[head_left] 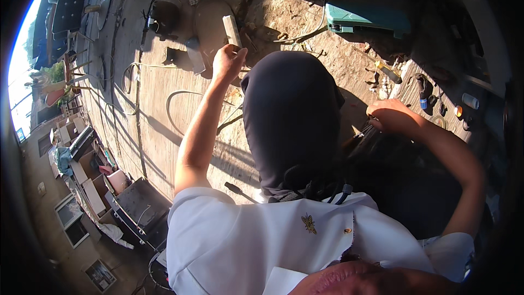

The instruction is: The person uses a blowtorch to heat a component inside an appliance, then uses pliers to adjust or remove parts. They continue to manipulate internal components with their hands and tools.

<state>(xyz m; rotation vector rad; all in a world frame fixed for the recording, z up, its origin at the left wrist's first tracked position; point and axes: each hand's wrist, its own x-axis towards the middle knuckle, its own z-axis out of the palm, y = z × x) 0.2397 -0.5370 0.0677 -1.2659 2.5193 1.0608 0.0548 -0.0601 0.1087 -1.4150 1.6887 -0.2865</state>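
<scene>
My left hand [228, 63] reaches out over the sunlit wooden surface, its fingers closed on the near end of a short pale bar [231, 28]. The bar points away from me, beside a round brown disc-like thing [212, 13]. Off to the right, my right hand [392, 117] is closed near a dark ledge. Thin pieces show just below its fingertips, but what it grips is in shadow and unclear. Between my arms, a smooth dark rounded cloth-like thing [295, 114] hides the middle of the surface.
A green case [360, 19] stands at the far right. Nearer lie a yellow-handled tool [387, 71], a blue-capped bottle [423, 98] and a pale cylinder [470, 101]. Loose cable [131, 74] loops across the planks. Left, a cluttered bench holds boxes and a dark flat-topped unit [141, 205].
</scene>
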